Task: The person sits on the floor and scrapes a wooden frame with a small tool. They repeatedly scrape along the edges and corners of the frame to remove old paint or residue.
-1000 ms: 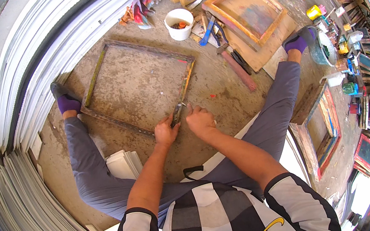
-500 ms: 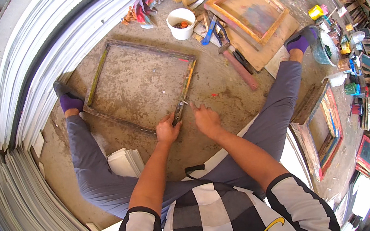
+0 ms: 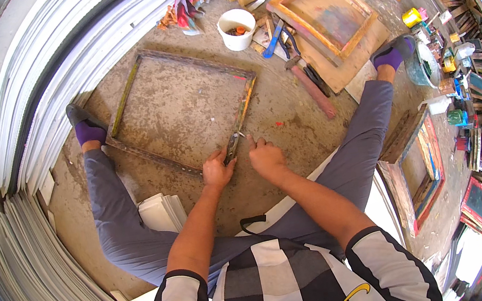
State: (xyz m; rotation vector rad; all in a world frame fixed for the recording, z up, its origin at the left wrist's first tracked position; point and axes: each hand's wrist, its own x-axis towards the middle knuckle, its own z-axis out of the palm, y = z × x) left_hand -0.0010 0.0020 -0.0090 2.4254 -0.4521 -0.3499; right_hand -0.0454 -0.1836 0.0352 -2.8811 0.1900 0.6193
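Left hand [image 3: 218,170], fingers closed, grips a wooden frame [image 3: 245,101] near its corner, seemingly to steady it; right hand [image 3: 268,159] sits alongside, fingers half-curled, any hold unclear.

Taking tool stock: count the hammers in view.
1: the red-handled hammer lies on the floor between the large wooden frame and the right shoe; clutter at far right may hide others.

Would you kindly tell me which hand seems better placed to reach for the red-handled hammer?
Likely the right hand: it is nearer the hammer, while the left hand is at the near corner of the wooden frame.
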